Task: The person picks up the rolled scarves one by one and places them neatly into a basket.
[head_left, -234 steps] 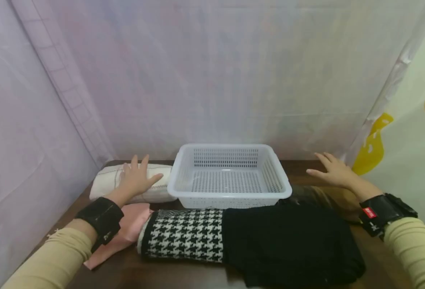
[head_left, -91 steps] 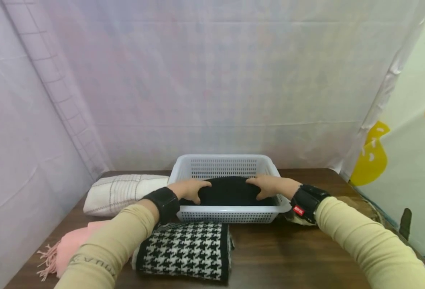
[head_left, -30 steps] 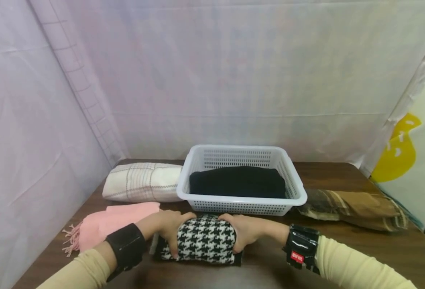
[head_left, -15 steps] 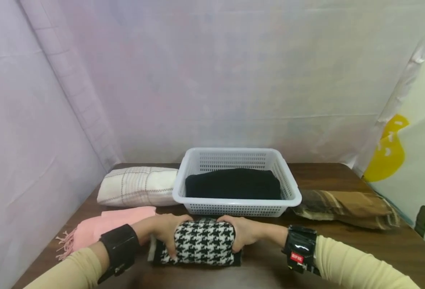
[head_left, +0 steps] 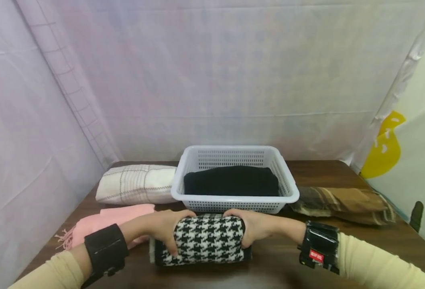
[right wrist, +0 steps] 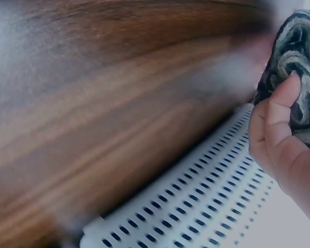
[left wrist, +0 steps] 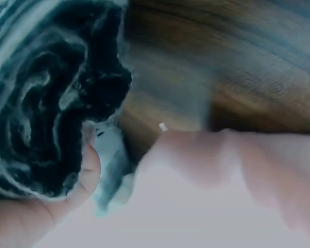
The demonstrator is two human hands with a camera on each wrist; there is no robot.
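Rolled houndstooth cloth point(head_left: 210, 241) runs lengthwise from left to right, left hand point(head_left: 164, 228) and right hand point(head_left: 256, 228) gripping its ends.

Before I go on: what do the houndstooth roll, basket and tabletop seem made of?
Houndstooth roll: matte, wool-like fabric, judging by its fuzzy edges; fiber uncertain.
Basket: probably molded plastic; smooth white rim, regular slots.
Tabletop: wood or wood-look laminate, slightly glossy; brown grain, soft reflections.

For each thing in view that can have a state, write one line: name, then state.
houndstooth cloth, rolled, gripped at both ends
left hand, gripping houndstooth cloth
right hand, gripping houndstooth cloth
basket, upright, partly filled
black cloth, bundled inside basket
white cloth, bundled
pink cloth, folded, partly hidden
brown cloth, folded
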